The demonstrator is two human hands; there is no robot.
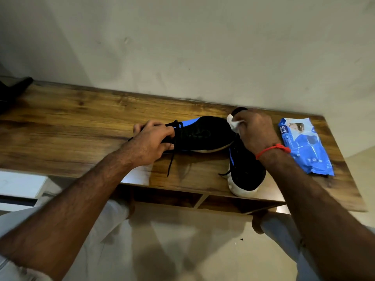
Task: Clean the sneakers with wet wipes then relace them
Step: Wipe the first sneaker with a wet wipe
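A black sneaker with a blue stripe and white sole lies sideways on the wooden table. My left hand grips its laced end, and a black lace dangles below. My right hand holds a crumpled white wet wipe against the sneaker's toe. A second black sneaker stands below my right hand, its white toe pointing at the table's near edge. My right wrist hides part of it.
A blue pack of wet wipes lies to the right of the sneakers. A dark object sits at the table's far left. Behind the table stands a grey wall. Open shelf compartments lie under the tabletop.
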